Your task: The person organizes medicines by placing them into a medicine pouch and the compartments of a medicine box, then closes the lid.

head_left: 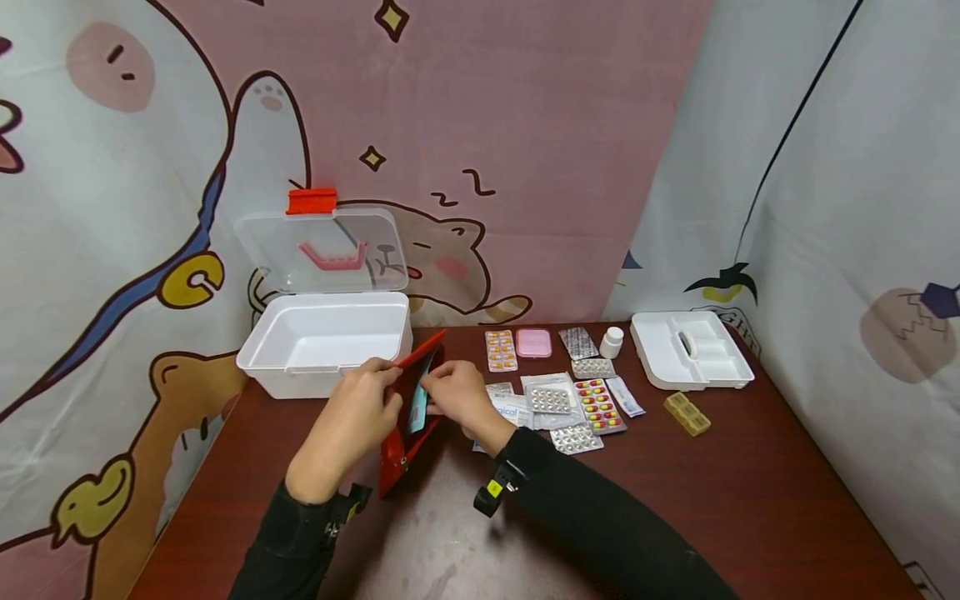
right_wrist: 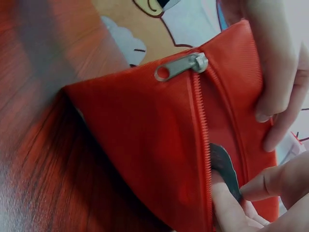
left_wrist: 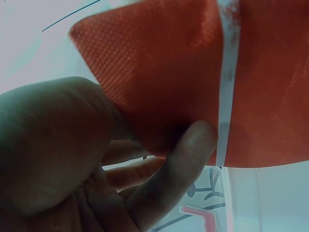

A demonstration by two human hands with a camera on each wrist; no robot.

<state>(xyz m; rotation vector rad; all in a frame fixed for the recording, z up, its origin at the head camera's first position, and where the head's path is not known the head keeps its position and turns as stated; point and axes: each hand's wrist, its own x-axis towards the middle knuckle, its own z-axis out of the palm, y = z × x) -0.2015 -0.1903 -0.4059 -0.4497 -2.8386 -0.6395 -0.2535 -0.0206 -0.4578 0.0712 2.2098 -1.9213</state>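
My left hand (head_left: 356, 417) grips a red zippered pouch (head_left: 393, 467) by its edge, holding it tilted up from the table. In the left wrist view the thumb presses on the red fabric near a pale stripe. At the unzipped mouth, my right hand (head_left: 459, 393) pinches a flat light-blue packet (head_left: 418, 407), which sits partly inside the pouch. The right wrist view shows the metal zipper pull (right_wrist: 179, 66) near one end and the packet's dark edge (right_wrist: 224, 166) between finger and thumb. The packet's lower part is hidden in the pouch.
Behind the pouch stands a white box (head_left: 273, 379) with its clear lid (head_left: 300, 250) raised. To the right lie several blister packs (head_left: 598, 406), a pink case (head_left: 533, 342), a white bottle (head_left: 611, 343), a white compartment tray (head_left: 667, 367) and a yellow pill box (head_left: 687, 414).
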